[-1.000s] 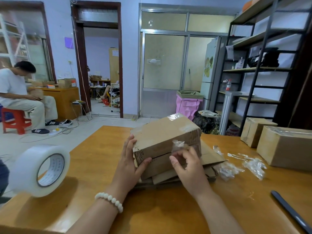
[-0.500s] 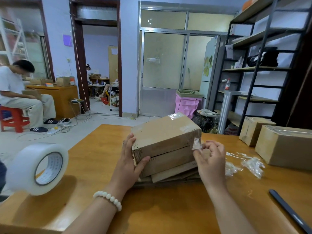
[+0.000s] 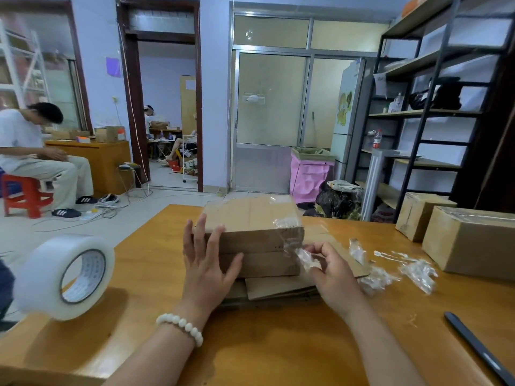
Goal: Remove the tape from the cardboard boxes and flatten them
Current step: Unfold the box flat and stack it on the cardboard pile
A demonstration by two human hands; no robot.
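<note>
Head view: at the left edge of the orange wooden tabletop [image 3: 264, 344] a fat roll of clear packing tape [image 3: 41, 274] stands on its rim, out of the way. The left hand [image 3: 206, 271] lies spread against the left end of the brown taped cardboard box [image 3: 250, 221], likely bracing it against the pull. The box rests on a stack of flattened brown cardboard [image 3: 278, 288] at mid-table. At its right corner the right hand [image 3: 334, 277] pinches a crinkled strip of clear tape [image 3: 302, 256], which is half peeled. Crumpled clear tape scraps [image 3: 415, 271] lie further right, near two sealed brown boxes [image 3: 471, 243]. Compared with half a second ago, the box sits squarer and less tilted, and the pinch has dropped slightly nearer.
</note>
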